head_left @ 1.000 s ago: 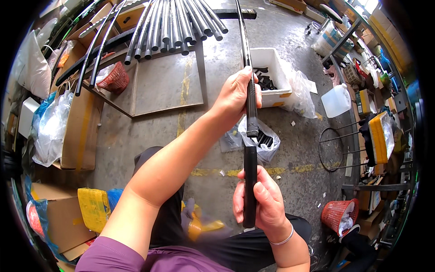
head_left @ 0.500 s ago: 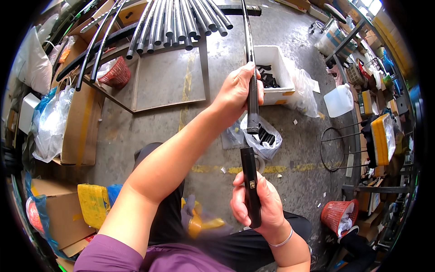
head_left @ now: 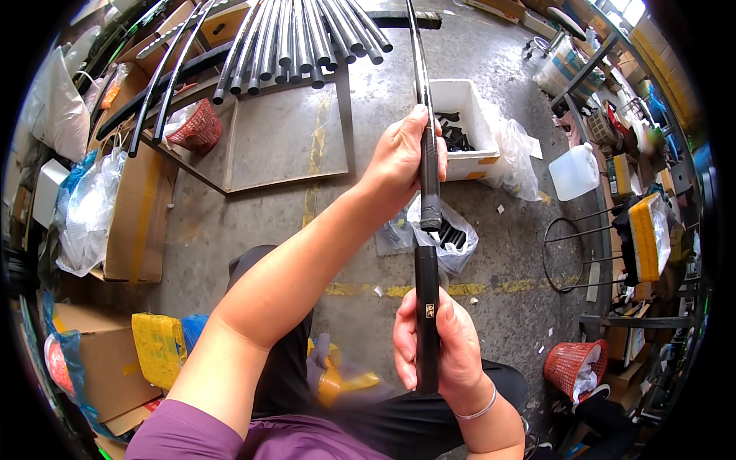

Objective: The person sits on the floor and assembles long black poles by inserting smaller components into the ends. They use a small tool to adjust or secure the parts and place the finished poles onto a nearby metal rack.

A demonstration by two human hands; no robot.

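Note:
My left hand point(head_left: 400, 157) is wrapped round a long dark pole point(head_left: 431, 188), which runs away from me past the top of the view. Below it, my right hand point(head_left: 454, 337) grips a short black tube point(head_left: 426, 276) with a small gold mark on its side; the thumb lies along its right side. The tube stands almost in line with the pole. A small gap parts the tube's upper end from the pole's lower end. A silver bangle point(head_left: 479, 404) circles my right wrist.
Several dark poles point(head_left: 303, 46) lie fanned on a rack at the far left. Beyond my hands, a white bin point(head_left: 477, 165) and a plastic bag point(head_left: 458, 259) hold black parts. A stool point(head_left: 652, 238) and a red basket point(head_left: 563, 368) are on the right; cartons point(head_left: 126, 230) line the left.
The black tube has swung more upright, its upper end moving right and slightly away from me. The pole's lower end has come slightly nearer, so the gap between them is narrower.

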